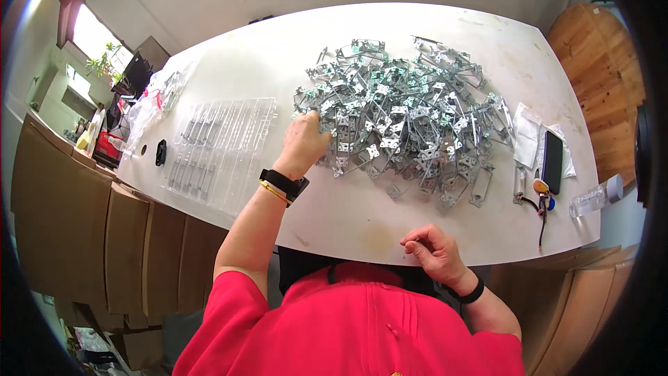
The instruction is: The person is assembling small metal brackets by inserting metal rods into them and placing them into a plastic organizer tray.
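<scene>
A large heap of small silvery metal brackets (410, 115) with thin rods or strips lies across the middle of the white table. At its left edge, my left hand (304, 141) reaches in with bent fingers, the thumb standing apart from them. Its fingertips touch or nearly touch the outer brackets; no held piece shows. By the table's front edge, my right hand (433, 251) is closed, thumb against curled fingers. Whether anything small sits in that pinch I cannot make out. Left of the heap is a clear plastic tray (261, 115) with rows of slots, some holding metal pieces (202, 129).
A black clip-like object (161, 152) and clear plastic bags (163, 90) lie to the left. On the right are a black phone (552, 162), a white packet (527, 132), keys on a cord (541, 191) and a clear bottle (595, 197). Cardboard boxes (125, 251) stand below the left edge.
</scene>
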